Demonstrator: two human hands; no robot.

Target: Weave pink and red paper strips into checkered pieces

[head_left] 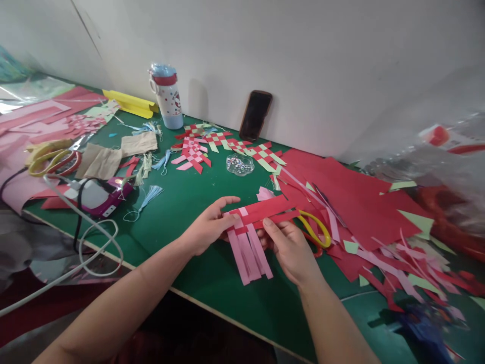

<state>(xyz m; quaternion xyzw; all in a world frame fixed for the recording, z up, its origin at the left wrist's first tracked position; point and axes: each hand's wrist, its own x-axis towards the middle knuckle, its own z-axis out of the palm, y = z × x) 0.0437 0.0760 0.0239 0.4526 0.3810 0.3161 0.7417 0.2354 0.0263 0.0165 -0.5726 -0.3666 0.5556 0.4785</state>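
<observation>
A half-woven piece of red and pink paper strips [253, 222] lies on the green table [189, 202] in front of me. My left hand [208, 227] grips its left edge, thumb on top of the red strips and fingers curled under. My right hand [290, 247] pinches the lower red strip at the weave's right side, with the loose pink strip ends hanging down between my hands. Yellow-handled scissors [314, 230] lie just right of my right hand.
Finished woven pieces [195, 154] lie further back beside a clear dish of beads [239, 164]. A bottle [166, 96] and a phone [255, 115] stand against the wall. Red paper sheets and scraps [359, 202] cover the right. Cables and a pink device [102, 194] sit left.
</observation>
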